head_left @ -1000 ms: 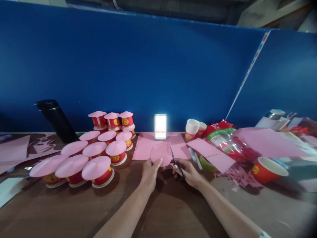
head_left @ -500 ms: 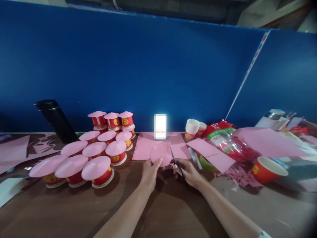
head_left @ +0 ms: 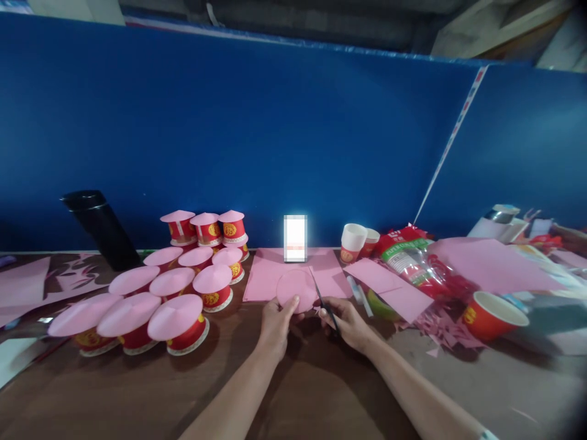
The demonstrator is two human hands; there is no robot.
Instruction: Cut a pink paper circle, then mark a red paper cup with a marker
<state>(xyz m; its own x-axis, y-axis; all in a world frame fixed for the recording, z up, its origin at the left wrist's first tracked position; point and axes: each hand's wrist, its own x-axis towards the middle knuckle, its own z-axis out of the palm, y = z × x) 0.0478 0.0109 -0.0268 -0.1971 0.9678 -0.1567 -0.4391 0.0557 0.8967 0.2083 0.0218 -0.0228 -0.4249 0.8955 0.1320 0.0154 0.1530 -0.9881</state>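
Note:
Between thumb and fingers, my left hand [head_left: 280, 315] pinches a round pink paper disc [head_left: 293, 288]. The fingers under the disc are mostly hidden. My right hand [head_left: 345, 321] is closed around the dark handles of a pair of scissors [head_left: 318, 288]. The blades stand at the disc's right edge, pointing up and away from me; whether they touch the paper I cannot tell. Small pink scraps lie by the scissors. Behind the disc are flat pink paper sheets [head_left: 261, 275] on the brown table [head_left: 321, 391].
Several red paper cups with pink cone tops [head_left: 174, 318] stand at left, beside a black bottle [head_left: 98, 229]. At right are white-topped cups [head_left: 354, 238], a red-green paper cup package [head_left: 408, 256], pink scraps [head_left: 449, 327] and a cup [head_left: 493, 315]. A blue partition [head_left: 275, 122] rises behind.
The whole view has shifted slightly, with things sitting a little lower in it. Both hands keep their holds, and the disc and scissors look nearly the same.

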